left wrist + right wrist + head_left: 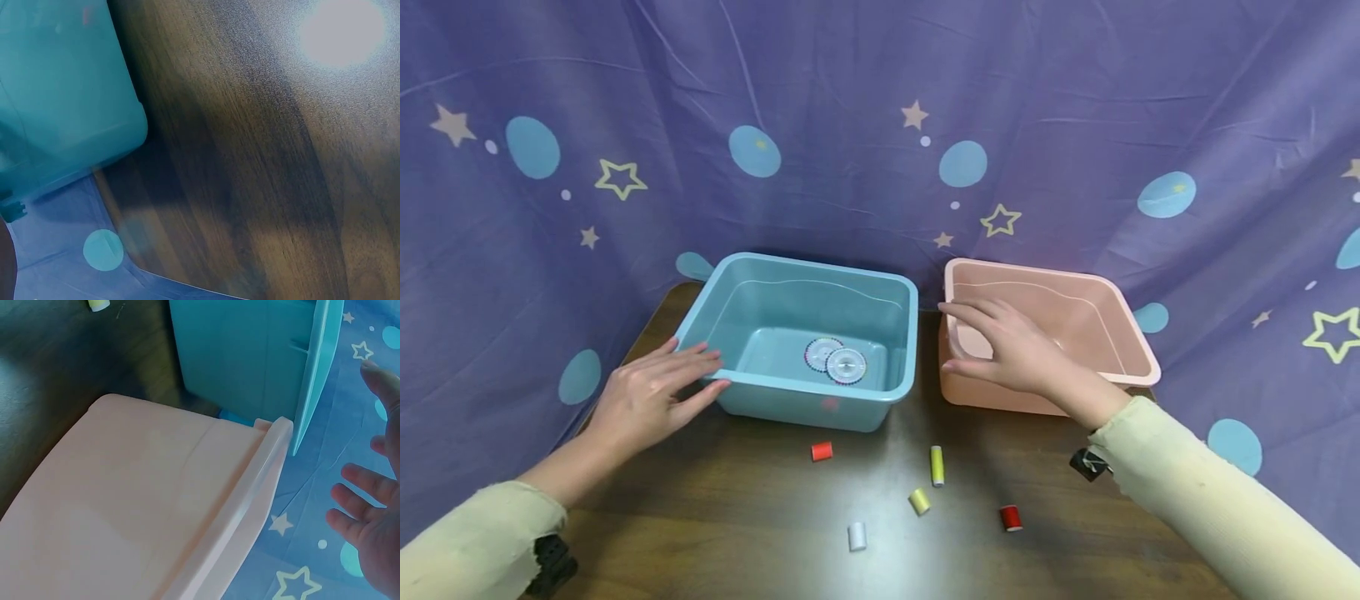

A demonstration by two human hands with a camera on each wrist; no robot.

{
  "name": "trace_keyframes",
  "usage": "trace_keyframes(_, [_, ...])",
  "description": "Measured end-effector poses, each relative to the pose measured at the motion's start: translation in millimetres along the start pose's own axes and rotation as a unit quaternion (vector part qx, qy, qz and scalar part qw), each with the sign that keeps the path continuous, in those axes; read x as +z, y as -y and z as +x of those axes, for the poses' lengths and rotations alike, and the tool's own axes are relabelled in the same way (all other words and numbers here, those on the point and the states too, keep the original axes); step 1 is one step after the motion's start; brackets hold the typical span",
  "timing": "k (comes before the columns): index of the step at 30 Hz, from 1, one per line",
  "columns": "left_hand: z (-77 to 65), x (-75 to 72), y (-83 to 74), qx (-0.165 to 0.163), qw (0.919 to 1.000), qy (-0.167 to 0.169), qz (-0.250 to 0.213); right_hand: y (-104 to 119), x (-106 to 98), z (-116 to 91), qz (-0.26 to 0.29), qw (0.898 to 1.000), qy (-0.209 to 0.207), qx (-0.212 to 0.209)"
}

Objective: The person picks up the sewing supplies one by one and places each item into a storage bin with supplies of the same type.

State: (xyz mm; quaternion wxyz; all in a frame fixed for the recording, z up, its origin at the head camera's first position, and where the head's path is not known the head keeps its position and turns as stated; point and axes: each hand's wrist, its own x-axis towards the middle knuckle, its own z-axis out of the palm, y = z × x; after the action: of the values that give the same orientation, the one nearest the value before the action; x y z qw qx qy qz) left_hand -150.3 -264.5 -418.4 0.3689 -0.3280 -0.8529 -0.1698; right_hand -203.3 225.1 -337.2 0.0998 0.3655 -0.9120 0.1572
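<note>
My left hand (643,396) is at the near left corner of a blue plastic basin (820,385), its fingers extended over the rim. Whether they touch the rim is hard to tell. Inside the basin lie two round pin wheels (846,366), overlapping each other. Over the left part of a pink basin (1000,396) hovers my right hand (1011,346), thumb and fingers spread and nothing held. In the right wrist view, the fingers of that hand (378,519) are apart beyond the pink rim (231,515).
In front of the basins, thread spools are scattered on the wooden table (737,517): orange-red (822,451), tall yellow-green (937,466), pale yellow (919,501), white (857,537) and dark red (1011,517). A purple patterned curtain (850,225) hangs behind.
</note>
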Motion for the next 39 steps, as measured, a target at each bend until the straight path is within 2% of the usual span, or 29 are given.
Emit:
trace_keyframes(5, [-0.1, -0.2, 1.8, -0.008, 0.9997, 0.019, 0.009, -5.7, -0.7, -9.9, 0.000, 1.000, -0.019, -0.009])
trace_keyframes(11, [4.1, -0.6, 1.9, 0.000, 0.9998, 0.016, 0.015, -11.7, -3.9, -25.9, -0.009, 0.999, -0.031, 0.002])
trace_keyframes(15, [9.7, -1.0, 1.4, 0.009, 0.9998, 0.016, 0.008, -17.3, -5.4, -37.9, -0.010, 0.999, -0.038, 0.009])
trace_keyframes(22, [22.0, -0.8, -2.6, 0.020, 0.9997, 0.012, -0.001, -30.5, -8.2, -61.3, -0.017, 0.997, -0.076, 0.000])
trace_keyframes(25, [28.1, -0.3, -6.6, 0.026, 0.9996, 0.015, -0.003, -35.0, -11.5, -73.1, -0.022, 0.996, -0.083, 0.012])
trace_keyframes(34, [48.8, 4.2, -23.2, 0.091, 0.9952, -0.007, -0.034, -47.7, -25.8, -106.1, -0.046, 0.993, -0.075, 0.082])
trace_keyframes(39, [57.0, 6.4, -34.2, 0.125, 0.9906, -0.004, -0.056, -57.7, -33.4, -123.5, -0.065, 0.988, -0.077, 0.114])
